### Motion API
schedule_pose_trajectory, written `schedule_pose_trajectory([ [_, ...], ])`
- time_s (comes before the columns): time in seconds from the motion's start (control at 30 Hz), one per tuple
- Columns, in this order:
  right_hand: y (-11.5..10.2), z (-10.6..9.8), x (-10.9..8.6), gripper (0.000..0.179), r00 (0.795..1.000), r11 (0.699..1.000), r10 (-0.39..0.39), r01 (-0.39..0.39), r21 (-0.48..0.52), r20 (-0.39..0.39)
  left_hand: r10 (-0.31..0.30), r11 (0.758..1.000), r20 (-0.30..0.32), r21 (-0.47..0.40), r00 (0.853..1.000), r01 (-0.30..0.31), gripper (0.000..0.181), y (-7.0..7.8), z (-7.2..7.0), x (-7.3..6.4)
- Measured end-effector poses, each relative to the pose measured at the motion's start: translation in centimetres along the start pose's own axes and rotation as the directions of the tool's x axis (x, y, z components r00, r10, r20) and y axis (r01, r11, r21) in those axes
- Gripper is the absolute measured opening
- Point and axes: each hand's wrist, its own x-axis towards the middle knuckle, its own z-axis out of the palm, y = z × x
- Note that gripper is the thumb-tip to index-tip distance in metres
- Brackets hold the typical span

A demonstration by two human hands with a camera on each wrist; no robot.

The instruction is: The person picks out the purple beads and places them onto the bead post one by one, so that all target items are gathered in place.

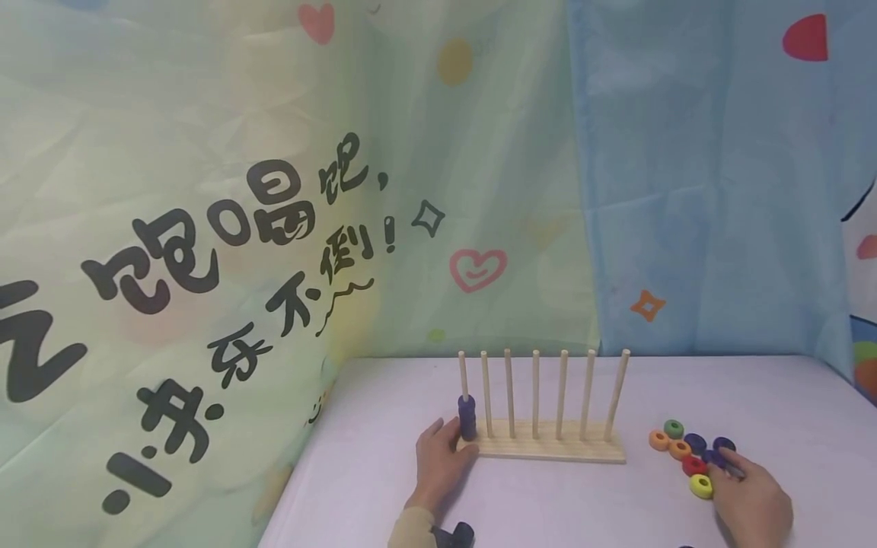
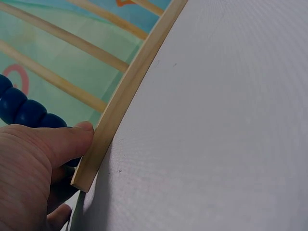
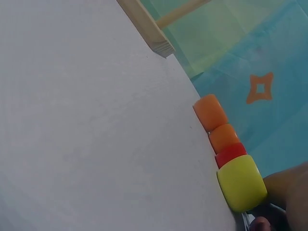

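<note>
A wooden peg rack (image 1: 548,449) with a row of upright pegs stands on the table. Dark purple-blue rings (image 1: 467,418) are stacked on its leftmost peg. My left hand (image 1: 441,463) grips the left end of the base, the thumb (image 2: 77,139) lying along its edge beside the stack. Over at the right, my right hand (image 1: 752,495) reaches into a group of loose rings, its thumb and finger pinching a purple ring (image 1: 712,457). Close by its fingers lie a yellow ring (image 1: 701,486) and a red ring (image 1: 694,466). The palm side is hidden in the head view.
Left of the pinched ring lie orange rings (image 1: 659,440), a green ring (image 1: 674,429) and a dark blue ring (image 1: 695,443). Another dark ring (image 1: 724,444) sits just behind the right fingers. The white table (image 1: 582,502) ends at a printed curtain (image 1: 479,190).
</note>
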Motion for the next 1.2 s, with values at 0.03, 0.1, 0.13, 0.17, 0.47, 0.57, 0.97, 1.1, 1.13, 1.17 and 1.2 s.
schedule_pose_trajectory([
  [0.03, 0.0, 0.1, 0.1, 0.046, 1.0, 1.0, -0.003, 0.003, -0.008, 0.001, 0.002, 1.0, -0.001, 0.001, 1.0, -0.002, 0.051, 0.0, 0.0, 0.0],
  [0.1, 0.0, 0.1, 0.2, 0.047, 1.0, 1.0, -0.006, 0.006, -0.024, 0.003, 0.003, 1.0, -0.001, -0.002, 1.0, -0.003, 0.051, 0.0, -0.1, 0.0],
  [0.13, 0.0, 0.2, 0.3, 0.047, 1.0, 0.999, -0.002, 0.002, -0.033, 0.008, 0.006, 1.0, -0.002, -0.001, 1.0, -0.006, 0.05, 0.0, -0.1, 0.0],
  [0.17, 0.1, 0.2, 0.3, 0.047, 1.0, 0.999, 0.0, 0.001, -0.038, 0.012, 0.008, 1.0, -0.002, -0.002, 1.0, -0.008, 0.05, 0.0, -0.1, 0.0],
  [0.47, 0.5, 0.4, 0.7, 0.054, 0.992, 0.996, 0.09, -0.088, -0.021, 0.084, 0.01, 1.0, -0.002, -0.002, 1.0, -0.01, 0.051, -0.1, 0.0, 0.0],
  [0.57, 0.3, 0.0, 0.3, 0.055, 0.993, 0.997, 0.081, -0.081, -0.005, 0.083, 0.01, 1.0, -0.001, -0.002, 1.0, -0.01, 0.051, -0.2, 0.0, 0.0],
  [0.97, -0.1, -0.4, -0.3, 0.057, 0.995, 0.993, 0.087, -0.092, 0.079, 0.056, 0.008, 1.0, -0.009, -0.01, 1.0, -0.008, 0.049, 0.0, -0.1, -0.1],
  [1.1, -0.4, -0.5, -0.7, 0.057, 0.993, 0.986, 0.106, -0.112, 0.12, 0.055, 0.028, 1.0, -0.017, 0.002, 0.999, -0.028, 0.045, 0.1, -0.1, -0.1],
  [1.13, -0.4, -0.5, -0.7, 0.057, 0.993, 0.985, 0.109, -0.115, 0.127, 0.053, 0.03, 1.0, -0.017, 0.005, 0.999, -0.03, 0.044, 0.1, -0.1, -0.1],
  [1.17, -0.5, -0.5, -0.8, 0.057, 0.993, 0.984, 0.112, -0.117, 0.132, 0.049, 0.032, 0.999, -0.018, 0.007, 0.999, -0.032, 0.044, 0.1, -0.1, 0.0],
  [1.2, -0.6, -0.5, -0.8, 0.057, 0.993, 0.983, 0.113, -0.118, 0.138, 0.044, 0.032, 0.999, -0.02, 0.007, 0.999, -0.032, 0.044, 0.1, -0.1, 0.0],
])
